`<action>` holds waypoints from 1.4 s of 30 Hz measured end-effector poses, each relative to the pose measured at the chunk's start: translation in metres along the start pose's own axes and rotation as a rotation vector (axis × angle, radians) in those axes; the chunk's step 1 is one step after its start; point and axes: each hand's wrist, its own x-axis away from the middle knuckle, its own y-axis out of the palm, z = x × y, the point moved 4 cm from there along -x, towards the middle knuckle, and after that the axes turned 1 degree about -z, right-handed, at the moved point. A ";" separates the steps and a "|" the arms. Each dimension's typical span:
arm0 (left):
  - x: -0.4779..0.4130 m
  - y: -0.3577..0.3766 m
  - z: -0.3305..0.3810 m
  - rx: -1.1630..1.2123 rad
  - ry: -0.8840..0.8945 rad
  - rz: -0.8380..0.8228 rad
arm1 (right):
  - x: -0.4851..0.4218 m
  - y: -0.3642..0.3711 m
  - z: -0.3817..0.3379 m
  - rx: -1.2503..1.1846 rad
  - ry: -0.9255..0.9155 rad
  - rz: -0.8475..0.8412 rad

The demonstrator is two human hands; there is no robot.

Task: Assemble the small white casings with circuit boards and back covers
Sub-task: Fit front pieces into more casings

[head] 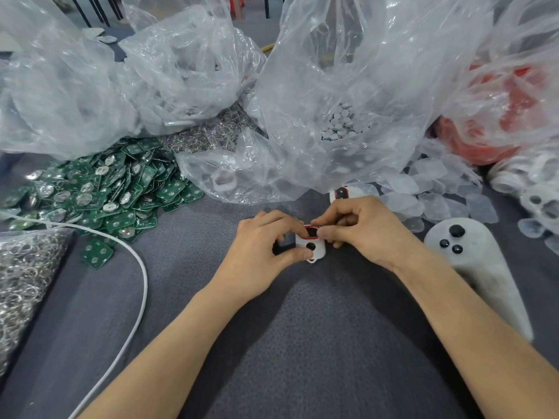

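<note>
In the head view, both hands meet in the middle of the frame over one small white casing (pixel 314 247). The left hand (pixel 263 249) curls round it, with the thumb pressed on its lower edge. The right hand (pixel 360 229) pinches the top end, where a red rim shows.

I think a part is being pushed into place. To do it well, hold the casing still, line the part up with the round hole, and press evenly on both ends so it does not tip.

The casing is smooth, hard and rounded. The table cloth (pixel 302 343) is gray and a bit rough. At the left of the frame is a heap of flat green circuit boards (pixel 99 192) with shiny round spots. Crinkly clear bags (pixel 348 86) fill the top. Thin see-through covers (pixel 438 192) lie at the right.
</note>
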 end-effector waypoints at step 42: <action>0.022 0.021 0.024 -0.041 -0.129 0.235 | 0.026 0.017 -0.021 0.473 -0.153 0.256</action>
